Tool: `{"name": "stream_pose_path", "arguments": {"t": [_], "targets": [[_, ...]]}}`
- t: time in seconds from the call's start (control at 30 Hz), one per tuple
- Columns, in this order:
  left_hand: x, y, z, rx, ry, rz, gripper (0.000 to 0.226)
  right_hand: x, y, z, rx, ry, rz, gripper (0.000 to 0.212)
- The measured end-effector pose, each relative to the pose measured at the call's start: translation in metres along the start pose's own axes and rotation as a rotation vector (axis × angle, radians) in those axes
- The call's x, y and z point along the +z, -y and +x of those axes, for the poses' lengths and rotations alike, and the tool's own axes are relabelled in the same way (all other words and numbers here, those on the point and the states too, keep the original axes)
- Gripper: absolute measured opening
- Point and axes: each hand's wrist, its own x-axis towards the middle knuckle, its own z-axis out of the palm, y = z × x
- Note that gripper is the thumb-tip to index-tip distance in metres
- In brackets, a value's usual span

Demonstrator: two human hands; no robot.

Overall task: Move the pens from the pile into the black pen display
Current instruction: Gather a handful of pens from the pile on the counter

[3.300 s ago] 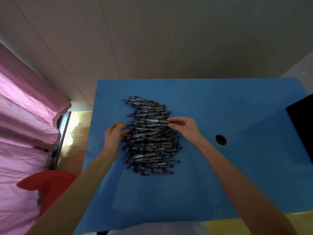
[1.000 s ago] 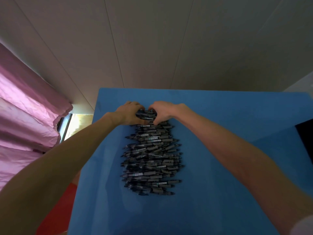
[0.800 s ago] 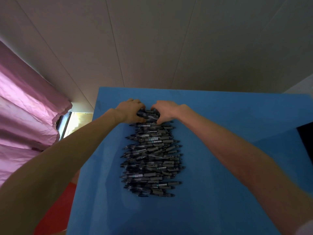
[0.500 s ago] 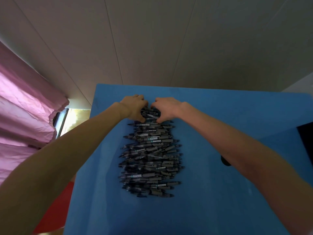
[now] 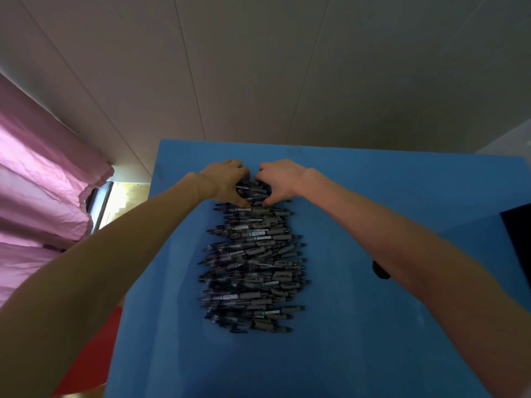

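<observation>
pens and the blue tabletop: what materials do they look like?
pens: probably plastic. Dark translucent barrels, matte grey grip sleeves that look rubbery, printed labels on some.
blue tabletop: smooth, uniform colour with a soft sheen and faint reflections; looks like laminate or painted board, can't tell which.

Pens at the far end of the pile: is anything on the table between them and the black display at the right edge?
Nothing visible does. Both hands grip the far pens; toward the black display lies bare blue table, apart from the right forearm.
</observation>
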Motion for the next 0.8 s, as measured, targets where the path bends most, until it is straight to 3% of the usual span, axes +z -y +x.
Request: {"name": "stream_pose_path", "arguments": {"t": [0.3,0.47,0.63,0.8], "targets": [[0.002,0.001,-0.003,0.009,-0.012,0.004,0.074,0.015,0.004,0.003,0.027,-0.122,0.011,0.050],[0.003,0.005,-0.001,0.015,-0.018,-0.020,0.061,0.007,-0.002,0.005,0.036,-0.054,0.049,0.058],[0.007,-0.005,0.003,0.014,-0.030,0.074,0.045,0.017,0.013,0.007,0.035,-0.042,-0.026,0.044],[0.009,-0.004,0.001,0.005,-0.038,-0.041,0.025,0.013,0.010,-0.002,0.054,-0.026,0.159,0.023]]}}
